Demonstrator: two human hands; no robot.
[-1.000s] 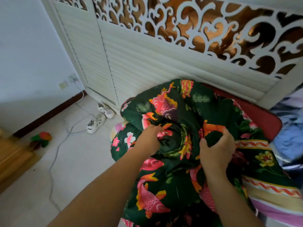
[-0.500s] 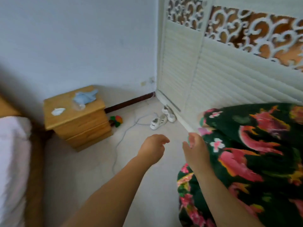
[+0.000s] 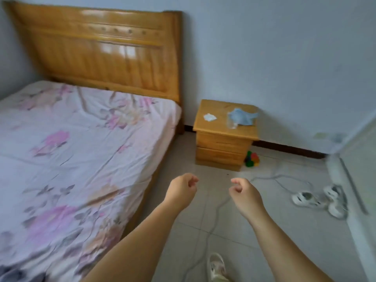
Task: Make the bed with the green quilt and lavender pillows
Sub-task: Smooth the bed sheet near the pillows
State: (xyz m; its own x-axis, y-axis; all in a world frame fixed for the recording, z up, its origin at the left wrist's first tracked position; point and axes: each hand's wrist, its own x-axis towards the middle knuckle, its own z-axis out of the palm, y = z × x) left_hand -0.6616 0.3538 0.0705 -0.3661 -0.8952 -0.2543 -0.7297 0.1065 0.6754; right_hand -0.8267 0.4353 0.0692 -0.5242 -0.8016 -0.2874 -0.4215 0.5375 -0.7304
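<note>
You are now facing the bed [image 3: 81,149], where half a second ago the view was showing the screen and the green quilt at your right; the quilt is no longer appearing in view. Your left hand [image 3: 181,190] and right hand [image 3: 245,193] are hanging over the floor [image 3: 284,231] beside the bed, fingers loosely curled and holding nothing, as before. The nightstand [image 3: 224,137] is standing right of the headboard [image 3: 97,51], and the shoes [image 3: 317,198] are lying at right.
</note>
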